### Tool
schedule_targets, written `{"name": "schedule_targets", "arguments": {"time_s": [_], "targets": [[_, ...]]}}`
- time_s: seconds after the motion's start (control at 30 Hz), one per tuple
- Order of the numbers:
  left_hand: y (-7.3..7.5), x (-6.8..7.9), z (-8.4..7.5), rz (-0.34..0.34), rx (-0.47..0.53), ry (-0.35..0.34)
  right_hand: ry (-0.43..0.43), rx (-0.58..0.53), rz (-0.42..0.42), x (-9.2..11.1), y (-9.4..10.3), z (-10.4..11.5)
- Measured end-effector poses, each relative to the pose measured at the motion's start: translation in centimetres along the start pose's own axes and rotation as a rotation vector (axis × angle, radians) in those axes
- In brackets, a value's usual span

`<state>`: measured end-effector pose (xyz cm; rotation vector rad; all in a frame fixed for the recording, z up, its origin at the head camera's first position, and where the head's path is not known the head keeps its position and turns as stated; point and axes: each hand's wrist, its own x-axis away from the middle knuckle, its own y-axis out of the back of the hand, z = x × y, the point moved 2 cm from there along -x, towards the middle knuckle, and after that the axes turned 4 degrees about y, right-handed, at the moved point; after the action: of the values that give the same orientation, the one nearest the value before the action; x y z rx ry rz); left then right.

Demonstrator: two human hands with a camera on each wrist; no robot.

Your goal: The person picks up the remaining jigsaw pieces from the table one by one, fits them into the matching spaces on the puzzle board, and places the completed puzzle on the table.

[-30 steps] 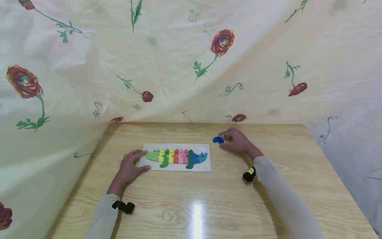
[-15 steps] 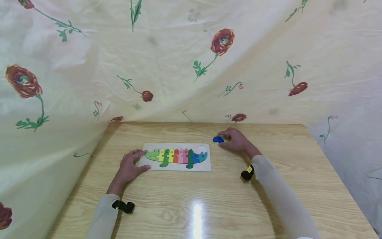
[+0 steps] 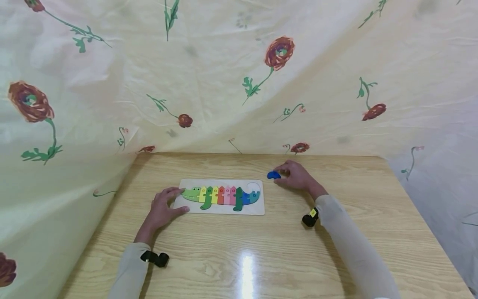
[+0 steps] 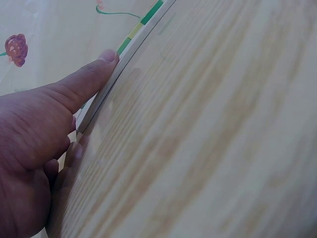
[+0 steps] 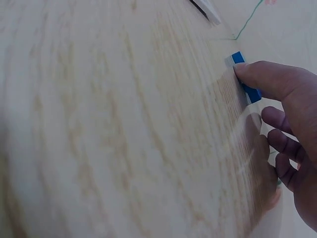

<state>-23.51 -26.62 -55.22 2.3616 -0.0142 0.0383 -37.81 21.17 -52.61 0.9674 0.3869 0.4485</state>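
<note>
A crocodile puzzle board (image 3: 220,209) lies flat on the table, its coloured pieces set in a row, with a bare curled tail outline (image 3: 254,187) at the upper right. My left hand (image 3: 163,207) spans the board's left end, thumb near its lower edge and fingers by the green head piece (image 3: 191,194). In the left wrist view, that thumb (image 4: 94,74) rests along the board's rim. Right of the board, my right hand (image 3: 295,175) pinches a blue curved puzzle piece (image 3: 274,175). The right wrist view shows the thumb against the blue piece (image 5: 253,95), at or close to the tabletop.
The wooden table (image 3: 209,249) extends around the board, with a light reflection near its front. A flower-printed cloth (image 3: 209,83) hangs along the back and left. Each wrist wears a small black camera, the right one (image 3: 309,218) near the sleeve.
The blue piece looks slightly turned in my right fingers, and the right forearm has shifted a little to the left. My left hand and the board stay in place.
</note>
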Motion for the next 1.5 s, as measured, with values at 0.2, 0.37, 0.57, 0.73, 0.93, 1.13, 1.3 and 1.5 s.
{"name": "schedule_targets", "arguments": {"time_s": [0.2,0.37,0.57,0.73,0.93,1.13,1.3,1.5], "targets": [[0.0,0.1,-0.1,-0.001,0.0,0.002,-0.027,-0.025,0.007,0.0,-0.1,-0.2],[0.0,0.1,-0.1,-0.002,0.006,-0.001,-0.051,-0.042,0.008,0.0,-0.2,-0.4],[0.0,0.1,-0.1,-0.003,0.001,0.002,-0.044,-0.042,-0.02,0.1,-0.3,-0.5],[0.0,0.1,-0.2,-0.006,0.0,-0.001,-0.046,-0.065,-0.036,0.4,-0.3,-0.6],[0.0,0.1,-0.2,-0.003,0.001,0.007,-0.045,-0.073,-0.058,0.5,-0.3,-0.6],[0.0,0.2,-0.2,-0.002,0.0,0.007,-0.038,-0.036,-0.089,0.8,-0.3,-0.6],[0.0,0.2,-0.2,0.002,-0.002,0.007,-0.026,-0.013,-0.133,1.2,0.0,-0.2],[0.1,0.2,-0.3,-0.001,-0.004,-0.007,0.009,0.007,-0.179,1.4,0.4,0.7]]}}
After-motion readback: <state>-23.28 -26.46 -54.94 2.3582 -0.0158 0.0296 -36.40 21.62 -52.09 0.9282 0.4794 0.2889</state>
